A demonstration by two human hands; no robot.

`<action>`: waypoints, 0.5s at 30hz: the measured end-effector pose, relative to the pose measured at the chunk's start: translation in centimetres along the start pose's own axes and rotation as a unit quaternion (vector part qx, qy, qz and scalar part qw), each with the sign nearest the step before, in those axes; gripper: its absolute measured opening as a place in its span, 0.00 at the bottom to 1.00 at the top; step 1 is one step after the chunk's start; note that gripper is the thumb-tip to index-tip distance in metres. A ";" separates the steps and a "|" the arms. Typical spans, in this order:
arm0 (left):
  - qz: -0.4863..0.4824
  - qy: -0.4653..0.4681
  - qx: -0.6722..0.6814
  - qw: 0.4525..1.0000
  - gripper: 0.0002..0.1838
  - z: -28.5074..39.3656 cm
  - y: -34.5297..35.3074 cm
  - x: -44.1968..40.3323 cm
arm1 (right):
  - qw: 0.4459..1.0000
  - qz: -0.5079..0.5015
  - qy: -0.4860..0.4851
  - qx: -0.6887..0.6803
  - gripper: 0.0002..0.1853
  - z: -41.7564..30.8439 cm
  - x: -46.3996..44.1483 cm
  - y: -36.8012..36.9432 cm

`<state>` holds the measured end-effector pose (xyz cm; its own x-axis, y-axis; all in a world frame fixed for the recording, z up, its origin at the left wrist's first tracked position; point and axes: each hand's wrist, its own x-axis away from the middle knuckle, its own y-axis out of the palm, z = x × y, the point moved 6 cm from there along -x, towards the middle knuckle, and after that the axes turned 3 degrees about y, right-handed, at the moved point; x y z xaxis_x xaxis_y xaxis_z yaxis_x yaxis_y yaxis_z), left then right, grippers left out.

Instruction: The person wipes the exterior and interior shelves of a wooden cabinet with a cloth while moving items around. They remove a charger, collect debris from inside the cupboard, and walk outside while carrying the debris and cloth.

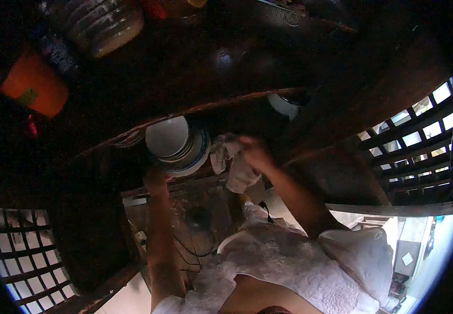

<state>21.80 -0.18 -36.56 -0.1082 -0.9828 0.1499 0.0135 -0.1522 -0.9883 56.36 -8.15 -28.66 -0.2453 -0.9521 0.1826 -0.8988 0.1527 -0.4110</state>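
A stack of white bowls (166, 137) rests on plates with a blue-patterned rim (204, 152) on a dark wooden shelf. My left hand (157, 180) is at the near left edge of this stack, close to the plate rim. Its fingers are dim, so I cannot tell whether it grips the plate or only lies beside it. To the right of the stack, my right hand (252, 153) is closed on a crumpled, light-coloured cloth (243, 175), which hangs down from it. The right fingers are slightly blurred.
Above the stack runs a wooden shelf edge (221, 106). Higher up are an orange container (35, 83), a clear ribbed plastic jar (98, 26) and a metal grater (279, 14). Another white dish (283, 106) sits back right. Lattice openings (415, 138) flank both sides.
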 end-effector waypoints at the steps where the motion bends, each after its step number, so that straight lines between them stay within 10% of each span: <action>1: 0.012 -0.116 0.261 0.958 0.09 -2.4 1.5 0.4 | 0.990 -0.012 0.083 -0.110 0.16 -0.4 -0.8 0.0; 3: 0.026 -0.227 0.500 0.835 0.12 -5.9 3.8 0.7 | 0.994 0.068 0.028 -0.083 0.15 -4.2 -1.7 -1.0; 6: -0.063 -0.120 0.222 0.965 0.18 -6.8 4.5 0.5 | 0.984 0.060 -0.145 -0.082 0.19 -8.9 -3.2 3.8; 8: 0.063 -0.242 0.562 0.789 0.21 -8.5 6.1 2.1 | 0.969 0.030 -0.222 -0.104 0.21 -10.0 -4.7 7.2; 9: 0.060 -0.247 0.563 0.786 0.21 -8.5 6.3 2.0 | 0.959 -0.002 -0.220 0.178 0.23 -9.6 -6.0 9.7; 10: -0.004 -0.249 0.443 0.861 0.23 -8.6 6.0 1.5 | 0.873 -0.035 -0.202 0.443 0.27 -8.8 -7.0 11.1; 12: -0.141 -0.232 0.177 0.946 0.29 -9.2 5.7 0.4 | 0.859 -0.012 -0.219 0.462 0.27 -8.1 -8.4 10.6; 15: -0.287 -0.182 -0.098 0.935 0.36 -9.6 5.9 2.6 | 0.813 0.068 -0.275 0.508 0.27 -6.9 -8.7 8.8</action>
<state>12.08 -2.62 -42.29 0.3040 -0.7208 0.6229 -0.1287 -0.6789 -0.7228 48.09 3.29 -27.66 0.1340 -0.9616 -0.2397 -0.0434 0.2359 -0.9708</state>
